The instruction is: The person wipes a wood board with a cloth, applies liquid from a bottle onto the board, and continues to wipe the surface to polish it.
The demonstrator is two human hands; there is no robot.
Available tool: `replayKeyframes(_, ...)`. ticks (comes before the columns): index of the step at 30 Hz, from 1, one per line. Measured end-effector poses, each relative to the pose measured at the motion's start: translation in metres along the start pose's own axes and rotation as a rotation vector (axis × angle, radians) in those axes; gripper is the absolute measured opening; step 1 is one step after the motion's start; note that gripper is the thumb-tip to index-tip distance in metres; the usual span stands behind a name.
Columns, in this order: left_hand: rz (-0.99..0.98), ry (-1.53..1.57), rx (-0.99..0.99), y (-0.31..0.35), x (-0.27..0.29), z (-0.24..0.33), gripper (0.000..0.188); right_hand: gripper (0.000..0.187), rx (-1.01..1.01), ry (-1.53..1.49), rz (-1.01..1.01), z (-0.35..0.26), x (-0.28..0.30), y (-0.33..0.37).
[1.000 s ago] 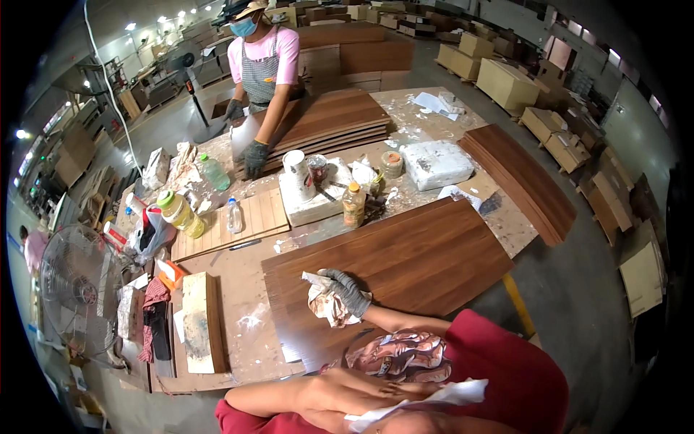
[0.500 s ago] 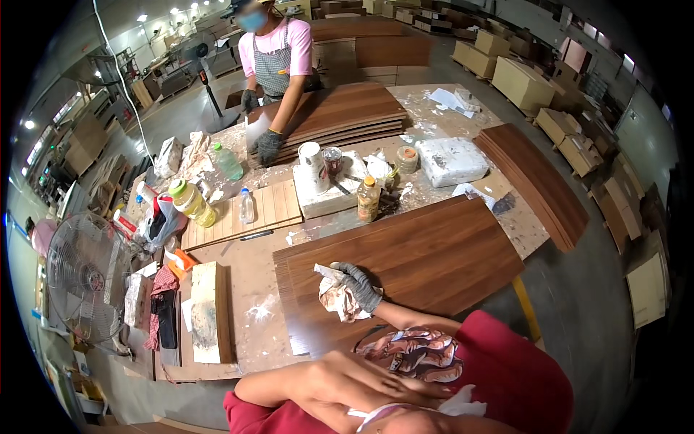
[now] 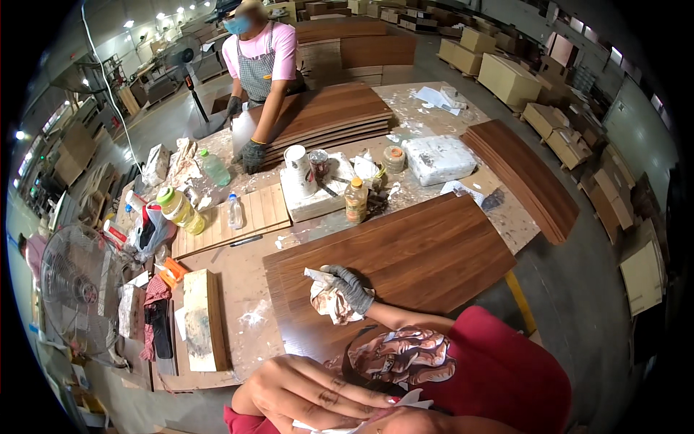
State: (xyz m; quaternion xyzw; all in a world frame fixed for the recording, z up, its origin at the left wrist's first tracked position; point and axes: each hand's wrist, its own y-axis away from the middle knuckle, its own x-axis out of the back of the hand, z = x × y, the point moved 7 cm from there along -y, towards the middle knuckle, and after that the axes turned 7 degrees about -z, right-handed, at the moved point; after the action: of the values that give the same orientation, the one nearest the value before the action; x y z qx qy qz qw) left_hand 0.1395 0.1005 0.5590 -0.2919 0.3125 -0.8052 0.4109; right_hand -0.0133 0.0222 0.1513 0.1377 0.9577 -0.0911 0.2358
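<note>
Gloved hand (image 3: 352, 287) is down on the dark wood-grain panel (image 3: 405, 260), grip pinched around a crumpled stained rag (image 3: 327, 298), which sits bunched at the near left part of the board, well in from the edges. From the sleeve, I take this for the right hand. The other hand (image 3: 318, 394) is bare, low in the view against the red shirt, fingers curled over a scrap of white tissue (image 3: 416, 399).

Risks now, as I judge them. The rag looks already soiled, so it could smear the finish rather than lift anything. The panel juts past the tabletop (image 3: 238, 329) toward the person, so a hard press near that edge could tip or slide it. Just beyond the far edge stands an amber bottle (image 3: 355, 200) beside a white foam block (image 3: 312, 194) carrying a cup (image 3: 296, 159) and a can (image 3: 319, 163); a long sweep outward might shove the board into them. Across the tabletop a co-worker's gloved hand (image 3: 252, 155) rests by a stack of panels (image 3: 325, 116), well apart
</note>
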Motion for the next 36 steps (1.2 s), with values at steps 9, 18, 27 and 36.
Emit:
replayKeyframes(9, -0.058, 0.089, -0.031, 0.014, -0.002, 0.013, 0.023, 0.041, 0.065, 0.073, -0.033, -0.014, -0.012, 0.001)
replayKeyframes(18, 0.73, -0.135, 0.624, 0.107, 0.033, -0.03, 0.033, 0.039, -0.035, 0.054, -0.009, 0.004, 0.0, -0.001)
replayKeyframes(27, 1.295, -0.225, 0.45, 0.128, 0.042, -0.041, 0.029, 0.039, -0.033, -0.033, -0.02, 0.032, 0.013, -0.007)
replayKeyframes(36, 1.476, -0.144, 0.15, 0.057, -0.051, 0.027, 0.031, 0.044, 0.0, 0.031, -0.026, -0.007, 0.003, 0.002)
